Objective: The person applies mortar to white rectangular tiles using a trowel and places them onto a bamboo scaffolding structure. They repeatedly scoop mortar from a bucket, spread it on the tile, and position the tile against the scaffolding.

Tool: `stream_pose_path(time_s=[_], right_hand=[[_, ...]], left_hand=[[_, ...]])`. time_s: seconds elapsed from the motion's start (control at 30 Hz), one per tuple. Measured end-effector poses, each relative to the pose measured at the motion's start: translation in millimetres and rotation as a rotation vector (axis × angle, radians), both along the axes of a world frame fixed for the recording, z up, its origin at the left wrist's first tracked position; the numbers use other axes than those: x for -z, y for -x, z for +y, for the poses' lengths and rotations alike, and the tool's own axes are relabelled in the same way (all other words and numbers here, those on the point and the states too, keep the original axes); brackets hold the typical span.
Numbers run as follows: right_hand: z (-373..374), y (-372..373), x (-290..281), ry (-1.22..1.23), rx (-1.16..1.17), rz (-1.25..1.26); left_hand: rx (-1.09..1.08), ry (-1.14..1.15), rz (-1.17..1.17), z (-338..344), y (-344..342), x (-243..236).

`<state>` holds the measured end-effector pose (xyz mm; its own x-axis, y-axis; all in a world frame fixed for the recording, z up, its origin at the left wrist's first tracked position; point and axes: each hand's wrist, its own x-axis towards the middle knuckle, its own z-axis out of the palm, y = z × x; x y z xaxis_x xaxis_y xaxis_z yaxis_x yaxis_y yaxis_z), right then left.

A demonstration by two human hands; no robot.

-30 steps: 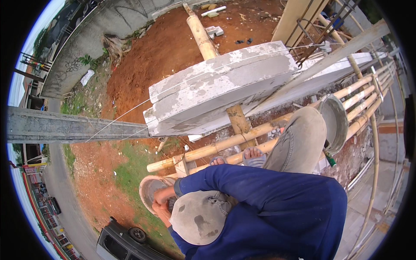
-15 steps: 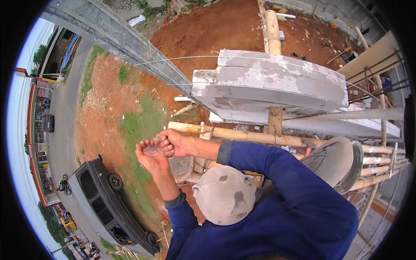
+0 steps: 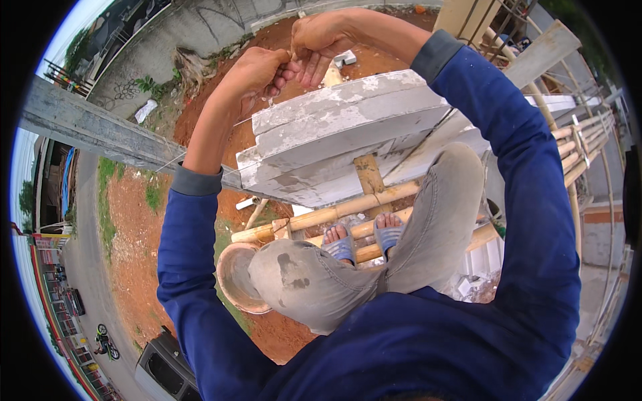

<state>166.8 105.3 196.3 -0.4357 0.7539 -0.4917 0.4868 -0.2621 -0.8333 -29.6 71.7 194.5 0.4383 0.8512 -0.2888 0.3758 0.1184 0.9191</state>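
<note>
A thin string (image 3: pixel 200 144) runs taut from the person's fingers down and leftward across the grey concrete beam (image 3: pixel 87 130). Both hands are raised together above the stepped plaster cornice (image 3: pixel 348 140). The left hand (image 3: pixel 257 70) is curled nearly shut, its fingertips pinching the string's end; the right hand (image 3: pixel 324 37) is bunched against it, fingers closed on the same small bit, though what exactly sits between them is too small to make out.

Half a second ago the hands were lower and off to the left, out over the red ground with the cornice above them. Now they have come up over the cornice's near corner, and the view has swung so that both blue sleeves frame it.

Below the cornice the person's feet, in blue sandals (image 3: pixel 364 240), stand on the bamboo scaffold poles (image 3: pixel 314 217), the knees in dusty grey trousers bent. A mortar-smeared pan (image 3: pixel 234 277) sits at the left knee. Far beneath lie red earth (image 3: pixel 134 234), grass patches, a road with a motorbike (image 3: pixel 103 341) and a dark car (image 3: pixel 164 364).
</note>
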Motion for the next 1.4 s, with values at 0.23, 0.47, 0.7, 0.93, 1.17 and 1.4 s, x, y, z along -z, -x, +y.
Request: stream_pose_path(time_s=[0.23,0.47,0.7,0.93,1.17,1.4], right_hand=[[12.2,-167.4,-36.4,-1.01,-0.569,-0.972],[-42.4,-223.0,-32.9,-0.985,0.503,-1.116],[-63.9,-85.1,-24.6,-1.211,0.307,-0.366],[-110.2,182.2,111.0,-0.253,-0.56,0.406],[-264.9,406.1,373.8,-0.278,-0.97,0.212],[-297.0,416.1,420.0,0.164,-0.558,-0.041]], left_hand=[[0.333,-0.231,-0.02,23.0,-132.3,-17.3],[0.461,-0.654,0.27,53.2,-159.8,-31.4],[0.088,-1.119,0.127,-28.2,-0.3,-36.6],[-0.839,-0.653,-0.294,-210.6,202.2,102.2],[-1.501,0.297,-0.309,-312.1,298.7,347.4],[-1.829,0.512,-0.539,-366.5,312.5,459.9]])
